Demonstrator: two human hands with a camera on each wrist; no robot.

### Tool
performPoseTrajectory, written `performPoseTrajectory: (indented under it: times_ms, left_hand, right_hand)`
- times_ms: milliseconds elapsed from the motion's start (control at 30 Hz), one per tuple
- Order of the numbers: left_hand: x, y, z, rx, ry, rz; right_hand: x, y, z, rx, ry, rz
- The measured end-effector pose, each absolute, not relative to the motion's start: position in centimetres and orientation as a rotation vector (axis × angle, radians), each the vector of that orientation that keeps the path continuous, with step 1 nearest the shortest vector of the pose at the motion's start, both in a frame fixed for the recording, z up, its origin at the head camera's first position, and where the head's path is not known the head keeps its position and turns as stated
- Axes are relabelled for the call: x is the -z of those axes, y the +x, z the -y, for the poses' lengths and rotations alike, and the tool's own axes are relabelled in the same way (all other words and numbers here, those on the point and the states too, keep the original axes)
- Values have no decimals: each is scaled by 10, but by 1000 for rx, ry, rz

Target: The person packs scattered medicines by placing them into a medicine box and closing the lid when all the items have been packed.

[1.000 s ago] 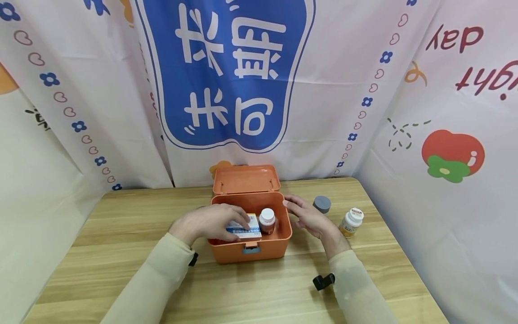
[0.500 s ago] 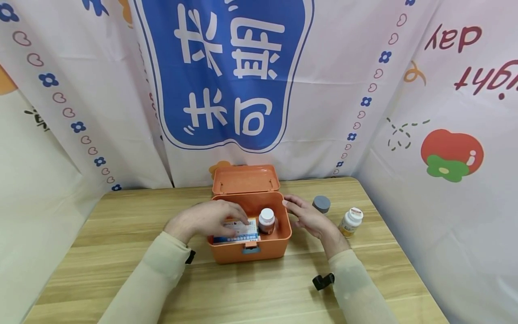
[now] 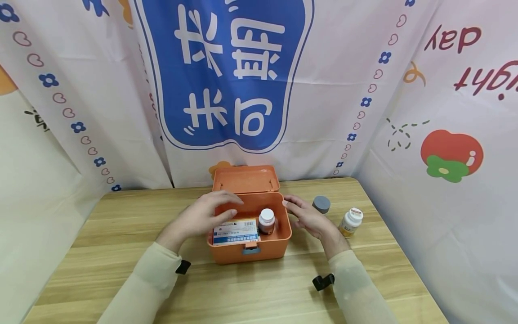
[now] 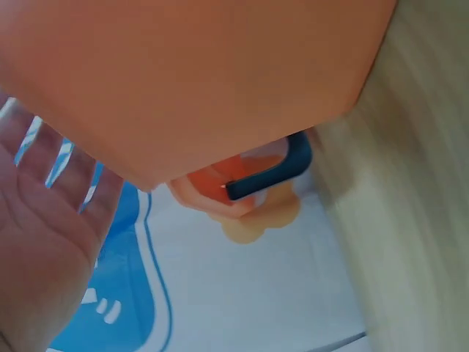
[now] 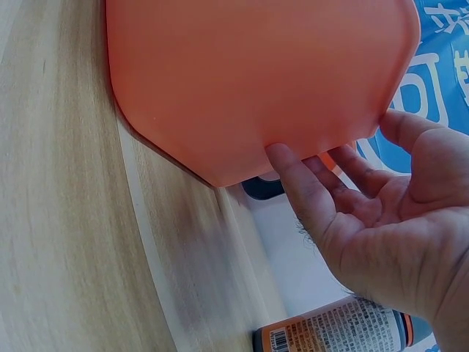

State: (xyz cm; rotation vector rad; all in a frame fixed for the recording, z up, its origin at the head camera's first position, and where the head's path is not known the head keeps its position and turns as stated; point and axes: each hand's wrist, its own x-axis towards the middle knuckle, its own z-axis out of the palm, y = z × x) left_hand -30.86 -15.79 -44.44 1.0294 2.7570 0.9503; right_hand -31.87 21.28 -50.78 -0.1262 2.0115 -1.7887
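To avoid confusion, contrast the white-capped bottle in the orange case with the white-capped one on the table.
The case bottle is in the orange case, the table bottle on the table. The case bottle's cap looks plain white; the table bottle's bears red. Below, the case bottle looks brownish, the table bottle yellow. Both have white caps.

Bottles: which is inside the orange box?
The white-capped one beside the carton; the other white-capped bottle and the grey-capped one stand on the table.
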Motion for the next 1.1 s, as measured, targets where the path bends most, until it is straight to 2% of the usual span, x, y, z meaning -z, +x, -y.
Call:
performPoseTrajectory:
  times_ms: [167,600,900,1100]
  left_hand:
    - [451,-309,171,-1137,910,-2810]
    - [467,-307,198,-1282,688,-2842]
    - [476,-303,203,-1355,506,-2719]
    - [484,-302,200,-1408,473,-2606]
  right_hand:
    - [507,-318,-213,1788,-120,-2011]
    - [505,-317,-212,1786,-130,-2020]
    - [506,-317,-212,1784,-123,-2020]
    - [506,-318,-212,1787,-114,-2013]
